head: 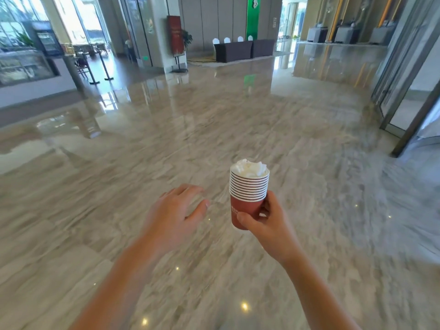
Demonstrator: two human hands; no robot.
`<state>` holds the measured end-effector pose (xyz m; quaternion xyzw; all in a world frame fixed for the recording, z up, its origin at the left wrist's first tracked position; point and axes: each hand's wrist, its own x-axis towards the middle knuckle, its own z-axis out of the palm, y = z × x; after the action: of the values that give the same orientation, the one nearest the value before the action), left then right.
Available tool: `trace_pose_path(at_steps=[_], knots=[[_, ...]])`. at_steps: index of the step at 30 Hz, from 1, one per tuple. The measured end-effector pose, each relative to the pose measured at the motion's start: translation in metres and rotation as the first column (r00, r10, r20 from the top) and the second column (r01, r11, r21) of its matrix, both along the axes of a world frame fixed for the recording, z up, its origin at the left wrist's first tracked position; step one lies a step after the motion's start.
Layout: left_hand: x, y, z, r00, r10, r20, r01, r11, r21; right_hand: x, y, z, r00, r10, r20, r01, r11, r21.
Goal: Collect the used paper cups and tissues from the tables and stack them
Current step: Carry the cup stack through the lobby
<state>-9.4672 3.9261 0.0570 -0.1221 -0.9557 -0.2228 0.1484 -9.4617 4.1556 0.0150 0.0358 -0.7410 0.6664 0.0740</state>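
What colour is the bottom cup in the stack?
Brick red with a white rim, on the bottom cup; head view.

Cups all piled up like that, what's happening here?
A person is in a big lobby holding a stack of red paper cups in the right hand, whose fingers and thumb wrap the bottom cup. Crumpled white tissues are stuffed into the top cup. The left hand is open beside the stack and holds nothing. Below is a shiny stone floor, and dark-draped tables stand far ahead.
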Motion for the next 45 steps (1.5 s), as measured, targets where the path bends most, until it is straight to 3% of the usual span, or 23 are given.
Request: trace_pose_path(at_steps=[9, 14, 22, 32, 45], knots=[[-0.214, -0.019, -0.032, 1.000, -0.022, 0.013, 0.021, 0.996, 0.083, -0.212, -0.014, -0.021, 0.999, -0.042, 0.031, 0.041, 0.999, 0.023], [-0.335, -0.024, -0.032, 0.996, -0.085, 0.036, 0.083, 0.996, 0.038, -0.315, -0.018, -0.020, 0.995, -0.089, 0.042, 0.088, 0.996, 0.011], [-0.511, 0.019, -0.024, 0.973, -0.223, 0.052, 0.222, 0.974, 0.040, -0.462, 0.016, -0.027, 0.980, -0.184, 0.069, 0.186, 0.982, -0.023], [-0.744, 0.087, -0.025, 0.962, -0.271, 0.033, 0.271, 0.962, -0.008, -0.692, 0.089, -0.024, 0.977, -0.209, 0.034, 0.211, 0.975, -0.069], [-1.008, 0.155, -0.046, 0.954, -0.298, 0.012, 0.297, 0.952, 0.078, -0.942, 0.155, -0.019, 0.969, -0.241, 0.051, 0.240, 0.970, 0.024]])
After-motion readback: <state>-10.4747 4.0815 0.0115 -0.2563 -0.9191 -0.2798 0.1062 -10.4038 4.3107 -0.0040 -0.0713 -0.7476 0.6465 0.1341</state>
